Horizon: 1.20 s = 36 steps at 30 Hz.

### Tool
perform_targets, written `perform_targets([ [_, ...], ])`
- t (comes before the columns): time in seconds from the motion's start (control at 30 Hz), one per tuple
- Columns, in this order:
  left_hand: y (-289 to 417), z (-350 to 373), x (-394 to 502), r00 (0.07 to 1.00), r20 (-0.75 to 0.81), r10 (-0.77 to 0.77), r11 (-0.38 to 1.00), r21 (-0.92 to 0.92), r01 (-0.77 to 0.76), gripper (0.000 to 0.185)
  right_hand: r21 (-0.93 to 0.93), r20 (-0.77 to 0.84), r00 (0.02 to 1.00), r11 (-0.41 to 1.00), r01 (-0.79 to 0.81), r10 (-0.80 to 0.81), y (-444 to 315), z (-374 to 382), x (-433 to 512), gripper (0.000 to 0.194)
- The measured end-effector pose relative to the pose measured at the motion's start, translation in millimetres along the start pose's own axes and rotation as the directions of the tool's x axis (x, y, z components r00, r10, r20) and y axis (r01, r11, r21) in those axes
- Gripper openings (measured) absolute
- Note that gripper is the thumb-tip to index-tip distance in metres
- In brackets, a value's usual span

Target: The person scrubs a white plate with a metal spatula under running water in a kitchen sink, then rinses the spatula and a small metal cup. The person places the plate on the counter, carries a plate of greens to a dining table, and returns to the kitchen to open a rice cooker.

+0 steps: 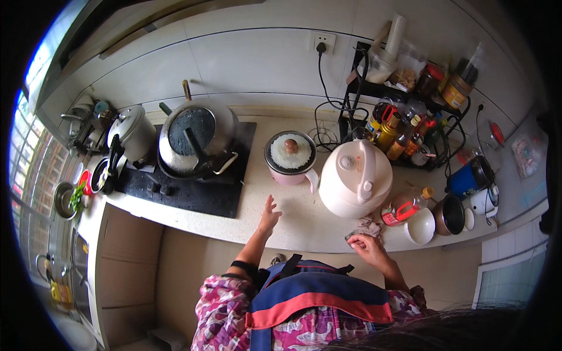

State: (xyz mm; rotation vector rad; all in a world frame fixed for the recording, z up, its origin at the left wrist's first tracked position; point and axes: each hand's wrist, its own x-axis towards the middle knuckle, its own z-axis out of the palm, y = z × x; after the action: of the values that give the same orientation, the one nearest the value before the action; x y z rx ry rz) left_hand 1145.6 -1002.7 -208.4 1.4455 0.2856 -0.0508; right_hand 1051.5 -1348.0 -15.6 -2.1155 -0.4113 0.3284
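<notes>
My left hand (268, 216) is held over the front of the pale countertop (298, 219), fingers apart and holding nothing. Beyond it stands a pink pot (287, 177) with a pale handle; its round top has a dark rim, a white centre and a brown knob-like thing, and whether this is a lid is unclear. To the pot's right is a closed cream rice cooker (347, 193). Near the counter's front edge, my right hand (366, 249) has bent fingers beside a crumpled cloth (371, 228). Something small and greyish shows at its fingertips; whether it is gripped cannot be told.
At left, a black hob (197, 199) carries a large lidded wok (226, 127); a pressure cooker (134, 134) stands beside it. A rack with sauce bottles (388, 128) is behind the rice cooker. An oil jug (401, 208), a white bowl (420, 226) and a brown pot (448, 215) stand right.
</notes>
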Motion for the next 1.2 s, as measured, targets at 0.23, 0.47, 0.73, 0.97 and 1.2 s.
perform_targets([
  [0.23, -3.3, -3.6, 86.6, 0.983, 0.068, -0.169, 0.944, -0.275, 0.181, 0.086, 0.02, 0.039, 0.982, 0.982, -0.188, 0.187, -57.8, 50.9, 10.3, 0.02],
  [0.47, 6.9, 2.2, 96.6, 0.989, 0.094, -0.111, 0.977, -0.173, 0.126, 0.087, 0.018, -0.065, 0.966, 0.968, -0.251, 0.252, -71.5, 61.1, 7.6, 0.024],
  [0.73, 4.4, 5.3, 101.7, 0.992, 0.038, -0.12, 0.988, -0.09, 0.123, 0.094, -0.187, -0.044, 0.984, 0.966, -0.177, 0.172, -46.4, 77.1, 17.3, 0.033],
  [0.97, -2.5, -18.8, 94.8, 0.971, 0.122, -0.207, 0.931, -0.279, 0.234, 0.052, -0.054, -0.229, 0.965, 0.991, 0.119, -0.129, 32.4, 113.2, 141.5, 0.077],
  [1.2, 70.2, -83.5, 15.9, 0.915, 0.381, -0.135, 0.929, -0.274, 0.251, 0.043, -0.383, -0.476, 0.879, 0.889, -0.251, 0.043, 68.0, 163.5, 261.8, 0.069],
])
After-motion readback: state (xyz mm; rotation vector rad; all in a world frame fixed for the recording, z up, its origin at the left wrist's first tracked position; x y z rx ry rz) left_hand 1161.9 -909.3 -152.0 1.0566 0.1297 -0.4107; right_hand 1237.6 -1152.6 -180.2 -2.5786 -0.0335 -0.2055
